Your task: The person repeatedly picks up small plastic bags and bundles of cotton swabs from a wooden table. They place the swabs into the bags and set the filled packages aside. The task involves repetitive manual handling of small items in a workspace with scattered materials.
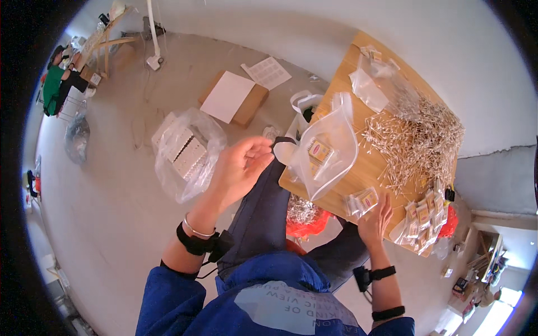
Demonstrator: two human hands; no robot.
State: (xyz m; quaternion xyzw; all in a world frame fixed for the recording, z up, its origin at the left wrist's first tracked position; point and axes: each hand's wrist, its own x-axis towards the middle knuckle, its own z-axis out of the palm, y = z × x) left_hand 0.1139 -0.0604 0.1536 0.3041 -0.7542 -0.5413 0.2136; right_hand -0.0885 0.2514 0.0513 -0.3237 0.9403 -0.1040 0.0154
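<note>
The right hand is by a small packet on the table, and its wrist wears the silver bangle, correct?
Not quite: the head view shows the silver bangle on the left wrist. The right hand is indeed by a small packet on the table.

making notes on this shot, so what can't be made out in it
All in the head view:
- Red bag: far side, hidden by the wooden table.
- Cotton swabs: their number, since they overlap.
- Right hand: whether it touches the clear packet; its fingers hide that.
- Distant co-worker: handwork, too small.
</note>
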